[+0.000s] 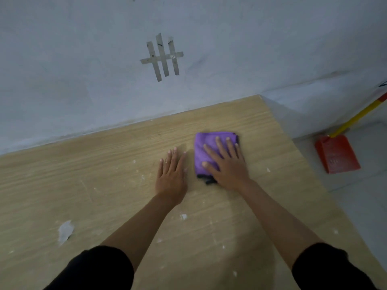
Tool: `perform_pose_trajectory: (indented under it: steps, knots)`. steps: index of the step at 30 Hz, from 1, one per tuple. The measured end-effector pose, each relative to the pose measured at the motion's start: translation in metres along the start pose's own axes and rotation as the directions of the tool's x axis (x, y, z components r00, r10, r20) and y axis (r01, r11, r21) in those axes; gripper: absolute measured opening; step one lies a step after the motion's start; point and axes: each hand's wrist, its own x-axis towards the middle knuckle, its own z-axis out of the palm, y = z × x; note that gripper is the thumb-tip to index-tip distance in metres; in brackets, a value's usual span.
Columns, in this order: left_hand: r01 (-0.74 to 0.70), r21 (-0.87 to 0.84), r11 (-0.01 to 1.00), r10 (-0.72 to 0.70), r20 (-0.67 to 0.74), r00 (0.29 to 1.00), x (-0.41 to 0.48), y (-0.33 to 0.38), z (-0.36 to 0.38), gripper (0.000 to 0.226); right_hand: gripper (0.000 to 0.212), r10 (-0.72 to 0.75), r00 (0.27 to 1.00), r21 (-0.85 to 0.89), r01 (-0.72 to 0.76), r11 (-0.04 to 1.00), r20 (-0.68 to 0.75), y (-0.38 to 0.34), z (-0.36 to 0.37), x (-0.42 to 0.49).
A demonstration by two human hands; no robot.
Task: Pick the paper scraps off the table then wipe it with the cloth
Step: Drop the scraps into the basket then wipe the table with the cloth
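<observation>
Looking down from head height at a pale wooden bench set against a grey wall. The whole view is slightly blurred.

The right hand lies flat on a folded purple cloth at the far middle of the bench, with its fingers straight and spread, pressing down without curling round it. The hand hides the cloth's near right part; a dark edge shows at the near corner. The left hand rests palm down on the bare wood just left of the cloth, fingers straight and together, holding nothing.

A torn white paper scrap lies near the left. A smaller scrap sits between the forearms. Tiny white flecks dot the wood, too small to make out. Black sleeves are cut off at the bottom edge.

On the floor to the right stands a red dustpan, its yellow handle running out of frame. Crossed strips of tape mark the wall.
</observation>
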Motion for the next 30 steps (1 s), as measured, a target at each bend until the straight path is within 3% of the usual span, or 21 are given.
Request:
perform_pose_trajectory:
  steps: [3,6,9,12,14,16,18,20,22,27,30]
  knots:
    - [0.034,-0.028,0.999,-0.035,-0.018,0.999,0.013,-0.004,-0.002,0.060,0.067,-0.104,0.994,0.047,0.102,0.994,0.035,0.005,-0.003,0.018]
    - [0.021,-0.082,0.996,-0.025,-0.039,0.999,0.022,-0.013,-0.012,0.062,0.065,0.125,0.992,0.081,-0.123,0.989,-0.012,0.019,-0.008,0.055]
    - [-0.004,-0.253,0.968,-0.030,-0.127,0.991,0.028,-0.022,-0.030,0.082,0.055,0.319,0.947,0.098,-0.322,0.942,0.042,0.014,-0.011,0.093]
    - [-0.008,-0.433,0.901,-0.111,-0.249,0.962,0.042,-0.030,-0.042,0.078,0.051,0.230,0.972,0.111,-0.234,0.966,0.048,-0.019,-0.010,0.113]
    - [-0.034,-0.467,0.884,-0.111,-0.279,0.954,0.054,-0.031,-0.043,0.070,0.050,0.112,0.992,0.145,-0.118,0.982,0.050,-0.045,-0.009,0.113]
    - [-0.048,-0.445,0.894,-0.081,-0.266,0.961,0.067,-0.029,-0.038,0.060,0.049,0.027,1.000,0.341,-0.030,0.940,0.015,-0.067,-0.004,0.109]
    - [0.004,-0.370,0.929,-0.070,-0.164,0.984,0.078,-0.027,-0.031,0.050,0.045,0.039,0.998,0.700,0.009,0.714,-0.053,-0.081,-0.004,0.102]
    - [0.050,-0.202,0.978,-0.061,-0.049,0.997,0.088,-0.035,-0.023,0.051,0.040,0.153,0.979,0.847,0.030,0.530,-0.131,-0.079,-0.004,0.092]
    - [0.066,-0.030,0.997,-0.067,-0.035,0.997,0.096,-0.052,-0.023,0.052,0.037,0.256,0.945,0.831,0.027,0.556,-0.203,-0.066,-0.003,0.084]
    - [0.168,0.162,0.972,-0.146,-0.139,0.979,0.097,-0.092,-0.040,0.050,0.039,0.301,0.946,0.870,-0.048,0.491,-0.117,-0.044,-0.004,0.077]
    - [0.279,0.030,0.960,-0.269,-0.183,0.946,0.087,-0.072,-0.033,0.053,0.041,0.321,0.939,0.865,-0.056,0.499,-0.124,-0.050,-0.003,0.078]
